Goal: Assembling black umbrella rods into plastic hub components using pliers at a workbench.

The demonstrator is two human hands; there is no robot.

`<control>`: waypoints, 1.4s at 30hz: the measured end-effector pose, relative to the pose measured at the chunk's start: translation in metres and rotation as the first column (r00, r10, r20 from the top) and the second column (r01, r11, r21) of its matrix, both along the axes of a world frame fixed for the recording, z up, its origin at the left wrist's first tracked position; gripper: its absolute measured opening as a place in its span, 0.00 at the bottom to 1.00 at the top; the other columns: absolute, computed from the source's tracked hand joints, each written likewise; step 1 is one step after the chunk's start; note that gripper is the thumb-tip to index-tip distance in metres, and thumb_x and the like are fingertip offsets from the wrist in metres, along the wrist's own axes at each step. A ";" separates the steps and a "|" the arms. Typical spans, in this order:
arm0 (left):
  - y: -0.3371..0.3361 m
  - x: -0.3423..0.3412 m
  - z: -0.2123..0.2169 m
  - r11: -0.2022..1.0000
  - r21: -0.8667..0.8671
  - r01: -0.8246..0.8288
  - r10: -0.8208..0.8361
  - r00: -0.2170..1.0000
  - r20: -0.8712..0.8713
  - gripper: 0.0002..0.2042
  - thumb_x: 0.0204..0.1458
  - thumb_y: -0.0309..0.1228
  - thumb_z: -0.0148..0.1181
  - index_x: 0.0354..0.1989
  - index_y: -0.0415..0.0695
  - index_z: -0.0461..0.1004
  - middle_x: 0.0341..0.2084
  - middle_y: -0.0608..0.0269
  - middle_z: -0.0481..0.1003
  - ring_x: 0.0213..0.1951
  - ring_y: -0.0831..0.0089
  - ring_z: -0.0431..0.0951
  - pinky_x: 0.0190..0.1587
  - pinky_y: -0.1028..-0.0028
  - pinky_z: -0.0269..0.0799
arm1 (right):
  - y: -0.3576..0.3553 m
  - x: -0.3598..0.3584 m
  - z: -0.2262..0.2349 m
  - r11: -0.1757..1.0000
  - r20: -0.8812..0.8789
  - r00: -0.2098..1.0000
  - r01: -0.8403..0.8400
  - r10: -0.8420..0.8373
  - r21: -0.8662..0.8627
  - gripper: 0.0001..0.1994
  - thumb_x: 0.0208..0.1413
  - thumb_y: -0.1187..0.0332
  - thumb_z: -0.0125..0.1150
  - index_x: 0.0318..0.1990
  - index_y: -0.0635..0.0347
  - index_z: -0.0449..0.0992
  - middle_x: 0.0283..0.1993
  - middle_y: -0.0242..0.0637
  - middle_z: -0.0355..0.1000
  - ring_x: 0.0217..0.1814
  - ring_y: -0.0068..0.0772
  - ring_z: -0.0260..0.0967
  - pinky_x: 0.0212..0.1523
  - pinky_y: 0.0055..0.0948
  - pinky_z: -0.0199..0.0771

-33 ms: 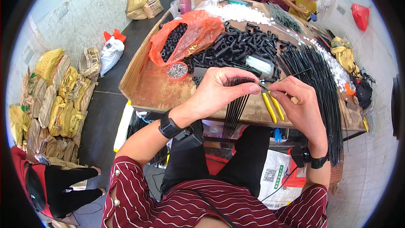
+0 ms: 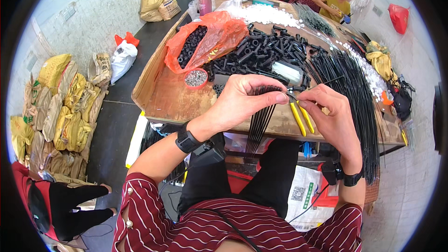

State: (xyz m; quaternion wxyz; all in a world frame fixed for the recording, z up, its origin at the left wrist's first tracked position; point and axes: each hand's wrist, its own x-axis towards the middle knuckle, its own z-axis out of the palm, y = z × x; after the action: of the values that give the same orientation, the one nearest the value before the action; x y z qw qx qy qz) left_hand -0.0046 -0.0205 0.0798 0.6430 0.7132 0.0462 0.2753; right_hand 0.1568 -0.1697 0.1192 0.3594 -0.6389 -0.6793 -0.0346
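A bundle of thin black rods (image 2: 259, 128) is held in the left hand (image 2: 255, 95), its grip closed between thumb and fingers, over the near edge of the worktop (image 2: 186, 105). The right hand's (image 2: 332, 114) fingertips are drawn together near the bundle's upper end; whether anything is pinched there cannot be told. Between the hands, a yellow-handled tool (image 2: 297, 119) is seen. Black tubular parts (image 2: 247, 51) are heaped beyond, and long black rods (image 2: 350, 77) are piled at right.
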 end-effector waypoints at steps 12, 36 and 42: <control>0.005 0.007 0.003 0.994 0.093 -0.056 0.053 0.998 0.025 0.08 0.52 0.25 0.62 0.39 0.37 0.78 0.34 0.62 0.80 0.38 0.81 0.77 0.43 0.79 0.72 | 0.003 0.005 0.000 0.998 0.006 1.000 -0.012 0.012 0.056 0.06 0.47 0.79 0.60 0.34 0.62 0.76 0.28 0.40 0.71 0.30 0.41 0.71 0.32 0.33 0.71; 0.014 0.015 0.004 0.978 0.201 0.053 -0.038 0.996 -0.074 0.14 0.54 0.28 0.60 0.49 0.40 0.75 0.36 0.62 0.81 0.38 0.86 0.75 0.43 0.82 0.72 | 0.010 -0.005 0.020 0.990 0.308 0.950 0.010 -0.054 0.143 0.08 0.42 0.79 0.60 0.32 0.61 0.77 0.28 0.39 0.71 0.31 0.41 0.71 0.31 0.33 0.72; 0.012 0.016 0.002 0.980 0.188 0.065 -0.045 0.993 -0.106 0.14 0.54 0.29 0.60 0.49 0.39 0.75 0.36 0.61 0.80 0.39 0.85 0.76 0.44 0.82 0.72 | 0.009 -0.004 0.019 0.992 0.315 0.947 0.019 -0.057 0.123 0.08 0.42 0.79 0.60 0.33 0.61 0.76 0.29 0.38 0.70 0.32 0.40 0.71 0.32 0.33 0.72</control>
State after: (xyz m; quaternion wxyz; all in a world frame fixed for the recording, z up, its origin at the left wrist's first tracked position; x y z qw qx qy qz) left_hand 0.0111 -0.0081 0.0819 0.5756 0.7857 0.0322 0.2242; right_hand 0.1524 -0.1612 0.1382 0.2818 -0.6153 -0.7127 -0.1844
